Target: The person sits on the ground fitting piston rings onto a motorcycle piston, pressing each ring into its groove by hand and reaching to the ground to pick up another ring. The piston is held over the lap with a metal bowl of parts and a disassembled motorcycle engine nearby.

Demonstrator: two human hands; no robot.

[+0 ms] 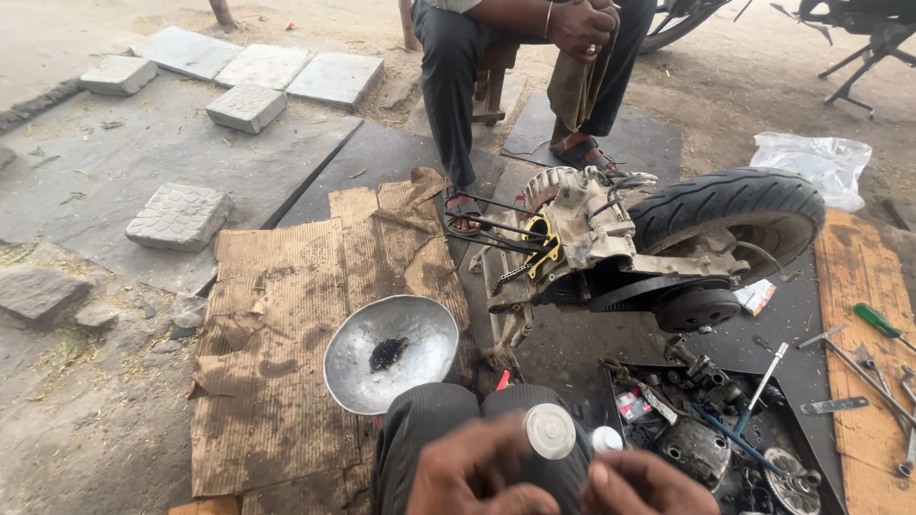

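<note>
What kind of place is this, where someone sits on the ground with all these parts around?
Probably an open-air roadside scooter repair spot. A stripped engine with its rear wheel lies on the ground, a tray of oily parts sits nearby, and screwdrivers and wrenches rest on a board.

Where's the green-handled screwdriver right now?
In the head view, the green-handled screwdriver lies far right on the wooden board, just above the metal tools, right of the tyre.

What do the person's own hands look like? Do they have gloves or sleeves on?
No gloves. Both the left hand and the right hand are bare, and no rings or watch show on them. Only the hands reach into the picture at the bottom edge, so no sleeves can be seen. Just behind them is a knee in dark ribbed trousers.
</note>
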